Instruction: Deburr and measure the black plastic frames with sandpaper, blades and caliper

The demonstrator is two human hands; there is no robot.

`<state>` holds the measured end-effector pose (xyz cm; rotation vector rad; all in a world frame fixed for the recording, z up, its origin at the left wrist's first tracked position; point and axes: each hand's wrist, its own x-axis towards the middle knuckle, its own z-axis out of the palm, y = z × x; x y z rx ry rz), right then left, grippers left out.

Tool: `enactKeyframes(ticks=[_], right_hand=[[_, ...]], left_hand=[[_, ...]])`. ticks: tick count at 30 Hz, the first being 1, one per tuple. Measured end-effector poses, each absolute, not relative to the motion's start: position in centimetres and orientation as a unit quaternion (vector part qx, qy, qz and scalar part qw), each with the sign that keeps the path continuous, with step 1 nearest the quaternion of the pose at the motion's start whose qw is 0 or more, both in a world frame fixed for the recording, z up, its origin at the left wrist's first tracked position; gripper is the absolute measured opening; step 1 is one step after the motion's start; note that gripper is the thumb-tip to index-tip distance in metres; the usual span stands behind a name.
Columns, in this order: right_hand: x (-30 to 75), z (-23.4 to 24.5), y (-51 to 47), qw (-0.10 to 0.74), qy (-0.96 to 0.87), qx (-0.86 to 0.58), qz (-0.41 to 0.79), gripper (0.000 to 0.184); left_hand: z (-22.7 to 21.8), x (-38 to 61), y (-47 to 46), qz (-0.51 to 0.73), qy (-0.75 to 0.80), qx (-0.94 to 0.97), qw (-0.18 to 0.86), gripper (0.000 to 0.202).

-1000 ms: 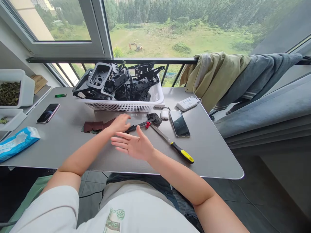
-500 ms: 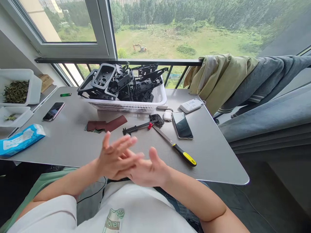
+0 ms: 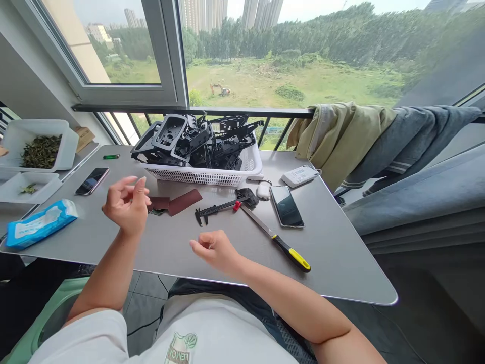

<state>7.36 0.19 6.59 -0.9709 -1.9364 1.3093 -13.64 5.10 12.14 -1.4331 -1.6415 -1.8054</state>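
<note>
My left hand (image 3: 127,205) is raised over the table at the left, palm turned up, with loosely bent fingers somewhat apart and nothing in it. Just beyond it lie strips of brown sandpaper (image 3: 185,202), partly covered by the hand. Low over the table's middle, my right hand (image 3: 215,246) has its fingers curled in with the thumb alongside, and no object shows in it. Nearest to that hand are a black caliper (image 3: 220,206) and a file (image 3: 290,252) with a black and yellow handle. A small red piece (image 3: 237,206) sits at the file's tip, beside a crumpled black thing (image 3: 248,196).
A white basket (image 3: 197,177) heaped with black plastic parts stands at the back. Phones lie at left (image 3: 92,181) and right (image 3: 287,206), near a white earbud case (image 3: 263,191) and a white box (image 3: 300,176). A blue wipes pack (image 3: 41,223) rests at the left edge.
My hands were together, palms touching, and have come apart. The left moved left and up; the right closed its fingers. The view has tilted upward slightly.
</note>
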Motion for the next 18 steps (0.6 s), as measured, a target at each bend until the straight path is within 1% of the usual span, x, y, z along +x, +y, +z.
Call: enactKeyframes(ticks=[1, 2, 3, 4, 5, 6, 7, 10, 13, 15, 18], right_hand=[[7.7, 6.5, 1.1, 0.330, -0.742, -0.370, 0.452, 0.026], [8.3, 6.5, 2.2, 0.356, -0.747, -0.369, 0.422, 0.012], [8.9, 6.8, 3.4, 0.397, -0.761, -0.356, 0.370, 0.009], [9.6, 7.2, 4.9, 0.425, -0.766, -0.354, 0.327, 0.020], [10.3, 7.7, 6.4, 0.442, -0.763, -0.367, 0.297, 0.023], [11.0, 8.2, 8.0, 0.440, -0.755, -0.400, 0.275, 0.023], [11.5, 8.8, 9.6, 0.423, -0.749, -0.439, 0.258, 0.022], [12.2, 10.2, 14.1, 0.406, -0.737, -0.480, 0.246, 0.021], [11.4, 11.0, 17.3, 0.378, -0.730, -0.509, 0.254, 0.022], [10.2, 11.3, 18.7, 0.361, -0.724, -0.522, 0.269, 0.029], [8.3, 11.3, 20.3, 0.350, -0.711, -0.528, 0.306, 0.050]], left_hand=[[12.0, -13.3, 5.2, -0.606, -0.598, -0.503, 0.153, 0.018], [11.9, -13.0, 5.4, -0.576, -0.614, -0.516, 0.157, 0.017], [11.9, -12.6, 5.6, -0.539, -0.624, -0.544, 0.157, 0.025], [11.8, -12.3, 5.8, -0.500, -0.627, -0.579, 0.149, 0.040], [11.9, -11.9, 6.1, -0.460, -0.623, -0.618, 0.134, 0.054], [11.9, -11.5, 6.6, -0.429, -0.620, -0.646, 0.120, 0.064], [12.0, -11.1, 7.3, -0.404, -0.619, -0.664, 0.109, 0.065], [12.4, -9.8, 10.7, -0.343, -0.627, -0.695, 0.083, 0.050], [13.2, -8.6, 15.4, -0.278, -0.667, -0.688, 0.059, 0.055], [13.8, -7.9, 18.3, -0.224, -0.710, -0.666, 0.046, 0.063], [14.5, -7.2, 21.2, -0.176, -0.735, -0.654, 0.030, 0.067]])
